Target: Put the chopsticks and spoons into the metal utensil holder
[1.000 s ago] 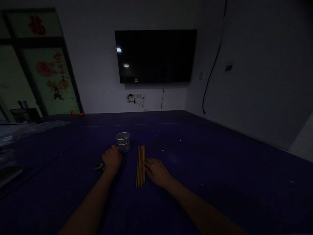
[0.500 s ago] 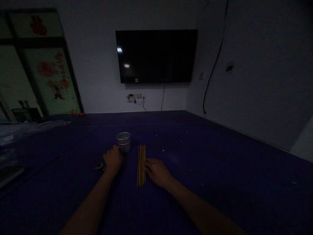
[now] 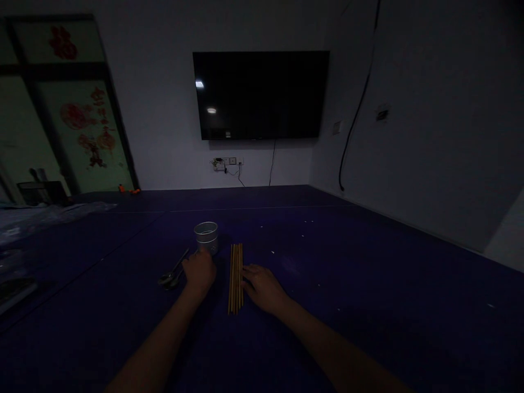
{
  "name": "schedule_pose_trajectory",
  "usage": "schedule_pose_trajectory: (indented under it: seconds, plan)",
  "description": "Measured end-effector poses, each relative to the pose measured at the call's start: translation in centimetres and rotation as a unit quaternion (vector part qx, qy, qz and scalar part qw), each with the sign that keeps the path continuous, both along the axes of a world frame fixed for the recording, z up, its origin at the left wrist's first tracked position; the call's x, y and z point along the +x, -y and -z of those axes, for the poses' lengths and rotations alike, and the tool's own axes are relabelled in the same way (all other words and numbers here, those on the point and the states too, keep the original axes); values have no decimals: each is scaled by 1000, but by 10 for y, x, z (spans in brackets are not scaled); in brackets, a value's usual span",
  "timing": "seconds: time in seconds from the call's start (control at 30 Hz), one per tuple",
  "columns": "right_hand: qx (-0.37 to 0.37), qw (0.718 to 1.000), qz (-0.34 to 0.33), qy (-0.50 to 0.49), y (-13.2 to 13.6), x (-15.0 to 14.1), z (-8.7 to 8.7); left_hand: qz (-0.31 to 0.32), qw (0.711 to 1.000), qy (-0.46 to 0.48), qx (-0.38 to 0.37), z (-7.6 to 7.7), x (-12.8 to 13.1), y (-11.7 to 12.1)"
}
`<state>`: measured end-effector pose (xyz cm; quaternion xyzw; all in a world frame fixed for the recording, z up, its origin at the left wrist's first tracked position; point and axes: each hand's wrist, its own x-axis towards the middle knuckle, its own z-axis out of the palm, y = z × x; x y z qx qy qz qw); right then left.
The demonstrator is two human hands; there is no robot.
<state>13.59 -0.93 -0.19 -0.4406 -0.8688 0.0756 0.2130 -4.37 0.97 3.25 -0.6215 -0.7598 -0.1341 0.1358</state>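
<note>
A bundle of chopsticks (image 3: 236, 278) lies side by side on the dark blue surface, pointing away from me. The fingertips of my right hand (image 3: 265, 288), stretched out and slightly apart, rest against the bundle's right side. Left of the chopsticks, my left hand (image 3: 200, 272) is just in front of a silver metal cup (image 3: 206, 238) that stands upright. Most of this hand's fingers are bent down out of sight, so whether they hold anything is hidden. Metal spoons (image 3: 168, 280) lie to its left, with one handle running toward the hand.
Small white scraps (image 3: 273, 252) are scattered on the dark blue surface (image 3: 368, 305). Clear plastic sheeting (image 3: 61, 215) lies at the far left, near orange objects (image 3: 134, 191). A television (image 3: 262, 95) hangs on the back wall, and a dark cable (image 3: 356, 120) runs down the right wall.
My left hand has shifted right, away from the spoons and toward the chopsticks, leaving the spoons more visible. My right hand stays at the chopsticks' side.
</note>
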Motion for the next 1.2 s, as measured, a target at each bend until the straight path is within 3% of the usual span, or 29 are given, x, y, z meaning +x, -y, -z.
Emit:
schedule_pose_trajectory:
  seconds: [0.17, 0.3, 0.43, 0.57, 0.7, 0.87, 0.97, 1.2]
  plan:
    - [11, 1000, 3, -3, 0, 0, 4, 37, 998, 30, -27, -2, 15, 6]
    - [19, 999, 15, -23, 0, -3, 4, 117, 982, 146, -5, 5, 23, 6]
    - [39, 997, 28, -64, 4, -6, -1, 215, 923, 311, 67, 16, 31, 3]
    - [62, 993, 47, -91, 11, -8, -8, 263, 848, 446, 114, 22, 39, 2]
    - [63, 989, 64, -120, 16, -8, -12, 280, 788, 528, 149, 24, 43, 3]
    - [48, 988, 56, -139, 17, -10, -12, 273, 742, 585, 180, 21, 45, 6]
    - [41, 987, 66, -138, 15, -11, -11, 268, 736, 595, 180, 19, 46, 7]
    - [20, 990, 81, -112, 14, -10, -11, 278, 780, 533, 172, 23, 48, 3]
